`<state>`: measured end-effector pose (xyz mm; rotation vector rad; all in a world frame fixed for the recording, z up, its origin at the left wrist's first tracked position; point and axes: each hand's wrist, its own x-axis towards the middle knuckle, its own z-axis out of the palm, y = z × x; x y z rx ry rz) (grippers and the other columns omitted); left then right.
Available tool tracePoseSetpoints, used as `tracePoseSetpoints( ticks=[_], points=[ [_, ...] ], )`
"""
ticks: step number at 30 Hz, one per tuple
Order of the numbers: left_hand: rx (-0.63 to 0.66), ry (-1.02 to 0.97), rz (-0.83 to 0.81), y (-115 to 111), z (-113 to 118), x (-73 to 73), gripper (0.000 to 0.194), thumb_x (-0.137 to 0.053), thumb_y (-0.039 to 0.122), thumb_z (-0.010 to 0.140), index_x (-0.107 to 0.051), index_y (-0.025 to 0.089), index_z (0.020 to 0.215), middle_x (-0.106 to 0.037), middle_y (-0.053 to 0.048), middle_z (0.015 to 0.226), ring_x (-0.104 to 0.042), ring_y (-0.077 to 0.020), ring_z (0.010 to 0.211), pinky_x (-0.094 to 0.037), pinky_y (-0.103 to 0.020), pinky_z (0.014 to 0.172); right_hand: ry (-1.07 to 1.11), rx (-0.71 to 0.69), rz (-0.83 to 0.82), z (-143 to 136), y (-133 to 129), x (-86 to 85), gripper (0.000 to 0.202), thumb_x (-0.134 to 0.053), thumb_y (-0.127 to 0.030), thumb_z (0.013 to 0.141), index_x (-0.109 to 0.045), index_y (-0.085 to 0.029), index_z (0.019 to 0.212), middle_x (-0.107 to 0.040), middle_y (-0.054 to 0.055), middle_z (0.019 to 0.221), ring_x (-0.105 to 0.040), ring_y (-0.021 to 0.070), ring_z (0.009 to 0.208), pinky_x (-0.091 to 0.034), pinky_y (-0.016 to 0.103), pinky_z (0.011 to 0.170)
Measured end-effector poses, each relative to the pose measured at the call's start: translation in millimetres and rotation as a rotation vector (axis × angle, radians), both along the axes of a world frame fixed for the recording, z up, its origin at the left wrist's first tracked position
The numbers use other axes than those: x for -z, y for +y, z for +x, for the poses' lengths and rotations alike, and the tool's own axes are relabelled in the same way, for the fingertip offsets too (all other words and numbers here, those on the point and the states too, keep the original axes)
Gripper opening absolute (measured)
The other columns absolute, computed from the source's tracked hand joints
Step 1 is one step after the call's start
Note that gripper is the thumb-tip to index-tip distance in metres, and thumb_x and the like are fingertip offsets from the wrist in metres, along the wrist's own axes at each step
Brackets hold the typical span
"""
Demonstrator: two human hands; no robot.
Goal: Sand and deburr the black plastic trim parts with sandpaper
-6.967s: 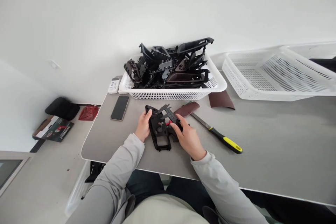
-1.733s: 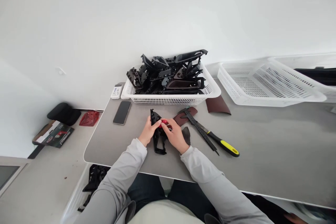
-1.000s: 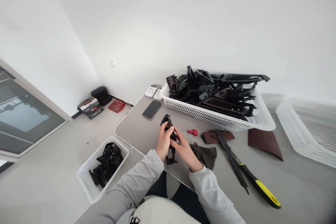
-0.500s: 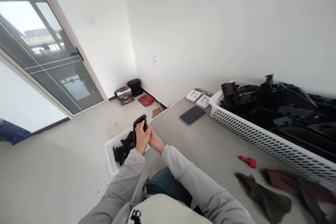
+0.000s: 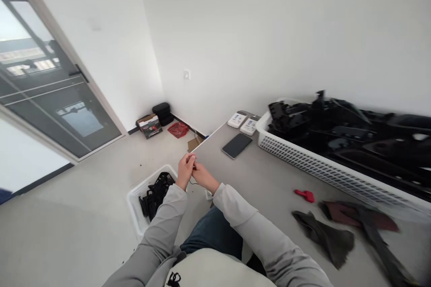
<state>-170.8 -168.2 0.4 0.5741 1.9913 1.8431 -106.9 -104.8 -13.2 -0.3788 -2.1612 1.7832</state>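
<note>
My left hand and my right hand meet at the near left corner of the grey table. Both hands are closed, their fingers curled and touching each other. Whatever may be between the fingers is hidden or too small to make out. Below and left of my left hand, a white plastic bin on the floor holds several black plastic parts.
Along the wall side of the table stands a white perforated basket heaped with black parts. Nearby lie a dark tablet, two white boxes, a red tool and dark gloves. A cardboard box sits in the corner.
The black frame-like part that was in my hands no longer shows there. My hands have come closer together, and the view has turned slightly to the right.
</note>
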Motion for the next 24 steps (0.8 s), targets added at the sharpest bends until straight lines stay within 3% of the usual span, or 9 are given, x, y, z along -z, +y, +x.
tracePoseSetpoints(
  ticks=[2, 7, 14, 19, 22, 24],
  points=[
    [0.091, 0.079, 0.06, 25, 26, -14.8, 0.015, -0.053, 0.031, 0.079, -0.063, 0.02, 0.081, -0.068, -0.005, 0.088, -0.06, -0.0195, 0.09, -0.044, -0.032, 0.089, 0.059, 0.1, 0.013, 22, 19, -12.0, 0.032, -0.045, -0.011, 0.073, -0.066, -0.016, 0.097, -0.072, 0.007, 0.093, -0.066, 0.021, 0.085, -0.052, 0.038, 0.082],
    [0.394, 0.206, 0.162, 85, 92, -48.5, 0.018, -0.053, 0.034, 0.081, -0.064, 0.02, 0.085, -0.069, -0.006, 0.091, -0.062, -0.0186, 0.089, -0.046, -0.031, 0.084, 0.161, 0.381, 0.074, 102, 71, -39.5, 0.032, -0.047, -0.012, 0.07, -0.066, -0.017, 0.096, -0.072, 0.007, 0.096, -0.065, 0.0209, 0.088, -0.051, 0.037, 0.085],
    [0.843, 0.437, 0.163, 178, 181, -74.1, 0.018, -0.05, 0.028, 0.085, -0.064, 0.019, 0.089, -0.068, -0.008, 0.095, -0.063, -0.0193, 0.09, -0.049, -0.032, 0.083, 0.054, 0.829, 0.359, 217, 137, -62.4, 0.033, -0.044, -0.015, 0.076, -0.066, -0.016, 0.101, -0.071, 0.008, 0.099, -0.065, 0.0205, 0.088, -0.052, 0.035, 0.08],
    [0.985, 0.694, 0.015, 253, 224, -88.6, 0.023, -0.046, 0.019, 0.085, -0.065, 0.017, 0.099, -0.066, -0.01, 0.108, -0.058, -0.0217, 0.106, -0.041, -0.035, 0.098, -0.17, 1.078, 0.494, 272, 201, -75.1, 0.033, -0.042, -0.014, 0.081, -0.065, -0.017, 0.104, -0.067, 0.009, 0.107, -0.06, 0.022, 0.101, -0.048, 0.038, 0.089],
    [1.022, 0.724, -0.103, 294, 238, -88.7, 0.031, -0.046, 0.01, 0.08, -0.066, 0.014, 0.103, -0.064, -0.014, 0.117, -0.055, -0.0244, 0.115, -0.037, -0.035, 0.104, -0.368, 1.124, 0.555, 293, 241, -81.6, 0.03, -0.046, -0.01, 0.083, -0.065, -0.015, 0.105, -0.062, 0.013, 0.114, -0.056, 0.0231, 0.111, -0.042, 0.038, 0.097],
    [1.034, 0.718, -0.155, 316, 243, -84.4, 0.035, -0.049, 0.006, 0.075, -0.066, 0.014, 0.105, -0.063, -0.016, 0.12, -0.056, -0.0268, 0.116, -0.036, -0.036, 0.104, -0.503, 1.101, 0.578, 301, 264, -83.4, 0.025, -0.052, -0.017, 0.088, -0.063, -0.014, 0.11, -0.059, 0.014, 0.12, -0.056, 0.0229, 0.111, -0.044, 0.038, 0.096]
  ],
)
